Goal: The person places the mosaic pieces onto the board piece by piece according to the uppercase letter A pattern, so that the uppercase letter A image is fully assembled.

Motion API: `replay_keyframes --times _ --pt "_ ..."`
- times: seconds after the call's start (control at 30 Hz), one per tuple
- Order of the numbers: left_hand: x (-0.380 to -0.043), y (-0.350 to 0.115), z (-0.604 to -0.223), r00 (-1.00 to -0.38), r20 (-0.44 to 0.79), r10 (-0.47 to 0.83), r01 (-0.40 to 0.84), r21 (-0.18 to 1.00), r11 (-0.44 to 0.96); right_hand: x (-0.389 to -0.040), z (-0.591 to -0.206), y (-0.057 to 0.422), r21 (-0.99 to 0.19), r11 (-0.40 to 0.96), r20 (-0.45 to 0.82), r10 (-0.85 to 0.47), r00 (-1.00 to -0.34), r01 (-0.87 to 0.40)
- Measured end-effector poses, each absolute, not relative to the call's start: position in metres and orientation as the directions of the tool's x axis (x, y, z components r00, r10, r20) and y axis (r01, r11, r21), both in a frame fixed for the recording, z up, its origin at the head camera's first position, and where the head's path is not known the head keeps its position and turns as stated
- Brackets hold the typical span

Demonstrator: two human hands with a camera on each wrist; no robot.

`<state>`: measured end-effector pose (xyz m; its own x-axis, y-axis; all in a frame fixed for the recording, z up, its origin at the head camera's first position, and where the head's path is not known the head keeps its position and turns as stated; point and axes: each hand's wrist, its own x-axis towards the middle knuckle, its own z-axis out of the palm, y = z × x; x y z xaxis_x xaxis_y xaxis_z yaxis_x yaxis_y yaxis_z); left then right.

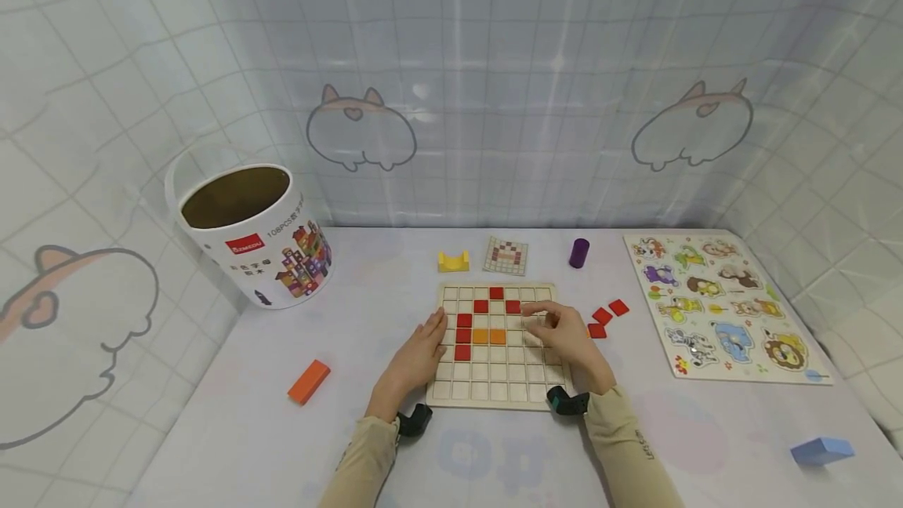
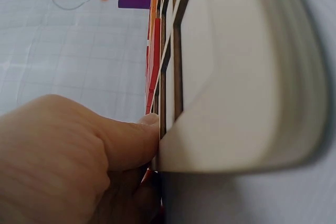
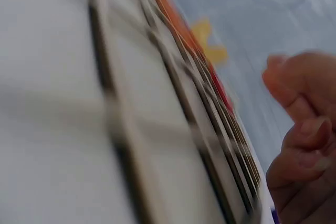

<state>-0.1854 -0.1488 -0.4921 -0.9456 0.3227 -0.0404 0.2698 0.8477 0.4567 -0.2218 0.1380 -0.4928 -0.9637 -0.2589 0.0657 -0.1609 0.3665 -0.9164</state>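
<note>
A wooden grid board lies flat, with several red tiles and two orange tiles in its cells. Along the board's left edge rests my left hand, its fingers extended. In the left wrist view the thumb touches that edge; the other fingers are partly hidden. My right hand hovers over the board's right side, beside a red tile. Its thumb and index finger are bent and apart, and no tile shows between them. Loose red tiles lie just right of this hand.
Behind the board are a yellow block, a pattern card and a purple cylinder. A white bucket and an orange block are left. An animal puzzle and a blue block are right.
</note>
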Motion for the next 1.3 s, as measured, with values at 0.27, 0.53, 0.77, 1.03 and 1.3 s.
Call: replay_keyframes --times 0.27,0.53,0.77,1.03,1.3 --pt "-0.185 -0.149 -0.493 -0.945 -0.032 0.326 0.278 0.451 0.848 -0.225 -0.496 0.187 -0.919 0.364 0.107 -0.143 -0.984 -0.153" --pt "-0.185 -0.150 -0.496 -0.946 -0.026 0.322 0.277 0.448 0.850 -0.220 -0.500 0.227 -0.904 0.423 0.009 -0.118 -0.993 -0.059" --pt "-0.185 -0.150 -0.494 -0.941 -0.028 0.336 0.289 0.445 0.848 -0.217 -0.499 0.235 -0.880 0.469 -0.034 -0.207 -0.978 -0.068" --pt "-0.185 -0.150 -0.492 -0.937 -0.035 0.346 0.298 0.436 0.850 -0.221 -0.505 0.228 -0.860 0.488 0.024 -0.256 -0.966 -0.150" --pt "-0.184 -0.150 -0.494 -0.939 -0.026 0.344 0.299 0.438 0.848 -0.223 -0.508 0.221 -0.832 0.543 0.012 -0.183 -0.983 -0.112"
